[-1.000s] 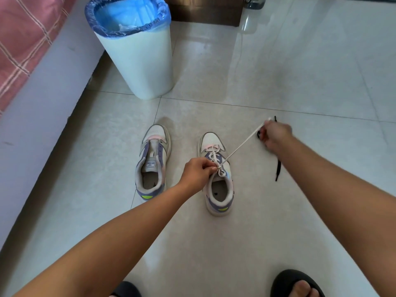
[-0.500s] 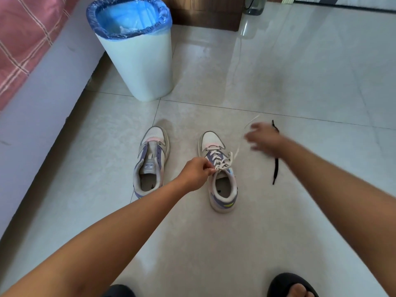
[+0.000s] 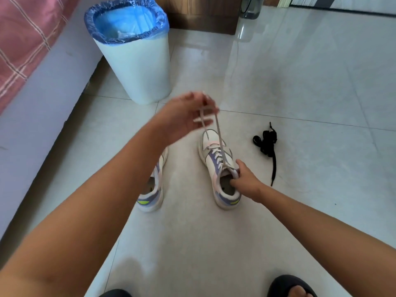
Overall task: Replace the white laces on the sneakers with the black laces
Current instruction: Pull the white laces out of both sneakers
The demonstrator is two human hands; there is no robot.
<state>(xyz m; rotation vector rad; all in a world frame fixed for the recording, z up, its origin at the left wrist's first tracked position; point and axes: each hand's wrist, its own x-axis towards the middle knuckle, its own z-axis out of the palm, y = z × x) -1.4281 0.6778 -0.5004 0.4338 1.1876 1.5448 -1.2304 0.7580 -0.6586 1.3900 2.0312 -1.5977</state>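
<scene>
Two white, purple and pink sneakers stand side by side on the tiled floor. The right sneaker (image 3: 216, 166) still carries its white lace (image 3: 219, 133), one end stretched up and away from the shoe. My left hand (image 3: 186, 117), blurred and raised above the toe, pinches that lace end. My right hand (image 3: 244, 179) grips the collar of the right sneaker, fingers inside the opening. The left sneaker (image 3: 154, 187) is partly hidden under my left forearm; its eyelets show no lace. The black laces (image 3: 266, 144) lie bunched on the floor to the right.
A white bin (image 3: 137, 61) with a blue bag stands behind the shoes. A bed with a pink checked cover (image 3: 23, 39) runs along the left. Wooden furniture (image 3: 199, 13) is at the back. My slippered feet (image 3: 293, 286) sit at the bottom edge.
My hands swapped roles: the right hand let go of the lace end and came down onto the sneaker's collar. The left hand left the eyelets and rose, pulling the white lace upward.
</scene>
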